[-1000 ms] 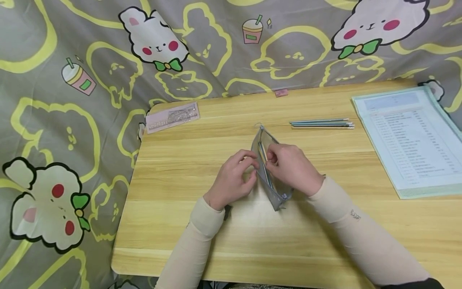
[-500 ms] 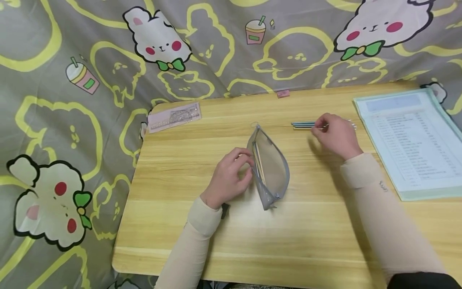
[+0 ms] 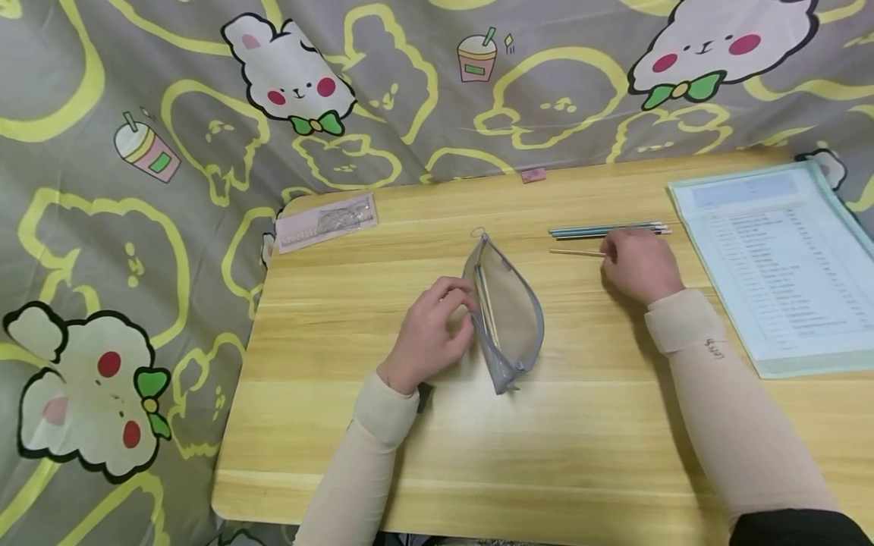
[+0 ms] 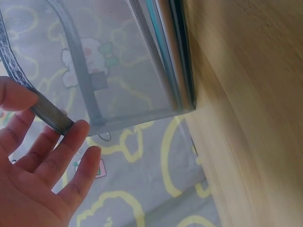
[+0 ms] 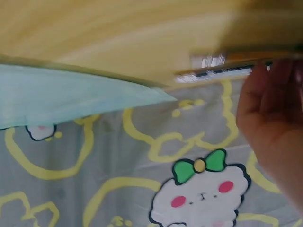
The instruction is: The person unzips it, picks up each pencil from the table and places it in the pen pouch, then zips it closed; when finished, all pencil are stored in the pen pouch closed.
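Observation:
A grey mesh pencil case (image 3: 520,318) stands unzipped on the table, with a few pencils (image 3: 488,303) inside along its left wall. My left hand (image 3: 432,334) pinches the zipper edge (image 4: 52,113) of the case between thumb and fingers, as the left wrist view shows. To the right, my right hand (image 3: 643,265) pinches a light tan pencil (image 3: 576,252) near its right end. Just behind it lie several blue-green and dark pencils (image 3: 580,230) side by side. In the right wrist view, the right hand (image 5: 279,113) covers much of the pencils, and the picture is blurred.
A pale green folder with a printed sheet (image 3: 785,258) lies at the right. At the back left is a pink pouch with clear rulers (image 3: 328,221). A small pink eraser (image 3: 533,175) sits by the patterned curtain (image 3: 410,91) along the back.
My right hand has left the pencil case, gone right to the loose pencils, and drawn the tan one toward me, apart from the others. The left hand stays at the case edge.

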A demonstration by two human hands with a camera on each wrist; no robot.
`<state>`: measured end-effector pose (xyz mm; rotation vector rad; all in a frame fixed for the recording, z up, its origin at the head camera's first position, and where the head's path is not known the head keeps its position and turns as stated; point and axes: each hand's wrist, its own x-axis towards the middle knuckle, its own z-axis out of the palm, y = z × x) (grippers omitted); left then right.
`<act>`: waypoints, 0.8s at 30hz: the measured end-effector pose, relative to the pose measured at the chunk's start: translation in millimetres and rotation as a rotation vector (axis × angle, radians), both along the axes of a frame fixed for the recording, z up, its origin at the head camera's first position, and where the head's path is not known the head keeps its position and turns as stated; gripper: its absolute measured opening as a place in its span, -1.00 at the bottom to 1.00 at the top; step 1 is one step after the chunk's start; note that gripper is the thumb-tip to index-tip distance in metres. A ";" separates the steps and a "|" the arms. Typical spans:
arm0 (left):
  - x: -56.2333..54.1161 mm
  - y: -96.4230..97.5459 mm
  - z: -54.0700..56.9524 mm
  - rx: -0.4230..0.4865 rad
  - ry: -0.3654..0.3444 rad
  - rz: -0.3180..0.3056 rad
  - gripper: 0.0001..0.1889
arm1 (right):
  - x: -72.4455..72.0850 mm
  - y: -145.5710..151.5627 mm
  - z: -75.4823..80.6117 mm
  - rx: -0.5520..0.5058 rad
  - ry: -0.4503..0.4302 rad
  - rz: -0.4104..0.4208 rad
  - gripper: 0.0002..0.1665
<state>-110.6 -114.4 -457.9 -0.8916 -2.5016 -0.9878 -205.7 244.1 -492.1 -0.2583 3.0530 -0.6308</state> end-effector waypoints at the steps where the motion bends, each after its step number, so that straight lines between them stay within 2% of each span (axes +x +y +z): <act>1: 0.1 0.0 0.0 0.000 0.001 -0.001 -0.92 | 0.4 -1.9 1.7 0.008 -0.028 0.017 -0.76; 7: 0.5 -0.4 -0.4 -0.006 0.002 0.003 -0.92 | 3.5 -12.0 12.3 0.017 -0.218 0.103 -0.66; 12: 1.6 -2.0 -0.8 -0.010 0.007 0.021 -0.92 | 9.4 -21.7 17.0 -0.006 -0.289 0.150 -0.67; 18: 2.9 -3.1 -1.6 -0.009 0.005 0.031 -0.91 | 21.1 -39.7 30.4 -0.117 -0.302 0.201 -0.65; 24: 4.2 -2.5 -0.8 -0.009 0.005 0.031 -0.91 | 37.1 -63.5 65.8 -0.238 -0.258 0.200 -0.63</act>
